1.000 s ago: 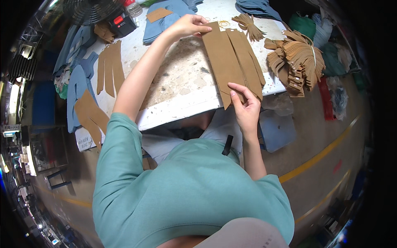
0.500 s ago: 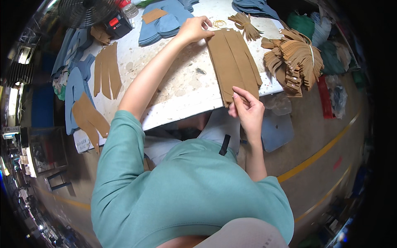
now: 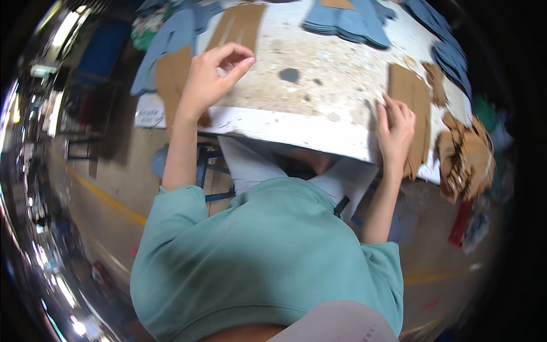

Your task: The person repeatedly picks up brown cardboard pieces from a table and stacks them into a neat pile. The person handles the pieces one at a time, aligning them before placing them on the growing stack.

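My left hand (image 3: pixel 213 80) hovers over the left part of the table, thumb and index fingertips brought together in a loop with nothing visible between them. Just beyond it lies a set of brown strip-shaped fabric pieces (image 3: pixel 238 28). Another brown cut piece (image 3: pixel 172 74) hangs over the table's near edge, partly behind my left wrist. At the right, my right hand (image 3: pixel 397 128) has its fingers loosely apart and holds nothing I can see. It is beside a stack of long brown cut pieces (image 3: pixel 419 102), covering part of the stack's left edge.
Blue cut pieces are stacked on the white, stained table (image 3: pixel 319 128): a pile (image 3: pixel 345 25) at the back, others left and far right. A small brown bundle (image 3: pixel 435 84) and a large brown bundle (image 3: pixel 466 157) sit at the right. A blue stool (image 3: pixel 213 176) stands below.
My view has swung left. My left hand has left the brown stack's far end and come over toward the left-hand pieces. My right hand has moved off the stack's near corner to its left side.
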The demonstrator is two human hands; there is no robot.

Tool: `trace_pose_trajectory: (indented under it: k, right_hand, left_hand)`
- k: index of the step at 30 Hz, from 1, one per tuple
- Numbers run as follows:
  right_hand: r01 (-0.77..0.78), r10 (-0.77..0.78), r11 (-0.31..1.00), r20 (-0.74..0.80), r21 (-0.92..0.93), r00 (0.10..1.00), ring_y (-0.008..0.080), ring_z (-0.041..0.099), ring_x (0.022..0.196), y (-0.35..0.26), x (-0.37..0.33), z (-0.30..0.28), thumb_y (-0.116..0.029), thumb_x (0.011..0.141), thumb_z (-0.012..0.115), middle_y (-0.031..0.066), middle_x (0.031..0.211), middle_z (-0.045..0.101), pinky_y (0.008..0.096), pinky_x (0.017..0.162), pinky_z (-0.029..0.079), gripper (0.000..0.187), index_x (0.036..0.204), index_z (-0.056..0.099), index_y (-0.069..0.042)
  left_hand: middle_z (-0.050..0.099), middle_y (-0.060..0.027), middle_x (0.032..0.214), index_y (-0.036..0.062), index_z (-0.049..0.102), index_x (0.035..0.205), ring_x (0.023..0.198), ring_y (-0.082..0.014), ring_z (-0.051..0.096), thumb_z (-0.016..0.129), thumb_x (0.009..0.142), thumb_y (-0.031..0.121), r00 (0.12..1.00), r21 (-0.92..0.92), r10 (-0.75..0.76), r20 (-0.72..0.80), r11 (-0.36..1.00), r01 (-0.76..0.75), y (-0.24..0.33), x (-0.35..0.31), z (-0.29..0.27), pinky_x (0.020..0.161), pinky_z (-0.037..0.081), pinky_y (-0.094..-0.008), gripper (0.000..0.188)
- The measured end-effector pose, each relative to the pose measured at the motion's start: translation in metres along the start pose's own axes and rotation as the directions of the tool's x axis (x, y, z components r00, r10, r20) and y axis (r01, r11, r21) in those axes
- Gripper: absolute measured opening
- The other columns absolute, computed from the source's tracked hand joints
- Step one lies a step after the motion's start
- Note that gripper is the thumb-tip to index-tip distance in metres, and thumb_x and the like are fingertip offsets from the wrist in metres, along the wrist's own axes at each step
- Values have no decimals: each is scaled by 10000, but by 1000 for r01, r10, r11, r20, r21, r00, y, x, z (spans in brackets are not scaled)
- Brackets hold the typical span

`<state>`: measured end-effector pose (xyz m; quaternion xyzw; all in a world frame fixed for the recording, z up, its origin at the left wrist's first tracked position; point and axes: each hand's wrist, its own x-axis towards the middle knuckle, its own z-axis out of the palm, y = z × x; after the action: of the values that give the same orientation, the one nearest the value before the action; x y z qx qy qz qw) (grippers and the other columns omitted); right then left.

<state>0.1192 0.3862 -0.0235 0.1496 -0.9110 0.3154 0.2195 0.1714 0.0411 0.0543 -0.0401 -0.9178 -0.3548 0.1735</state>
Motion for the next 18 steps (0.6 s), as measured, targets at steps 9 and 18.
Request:
trace_pose_trajectory:
  k: [9,18]
  right_hand:
    - [-76,73,992,37,104,997,221,616,929,-29,-6,10,-161,904,631,83,962,691,336,839,478,183,1036,723,-74]
    - [13,-144,917,301,398,943,252,592,822,-107,-14,69,-105,871,651,106,855,666,342,771,474,134,969,719,-44]
  left_hand:
    - [659,-73,952,62,694,951,892,-241,657,763,775,232,959,222,-272,-84,933,284,-59,-114,-35,795,514,-335,255]
    - [658,-33,920,62,672,921,830,-195,655,777,732,196,965,265,-249,-82,928,261,-52,-123,-26,774,510,-316,255]
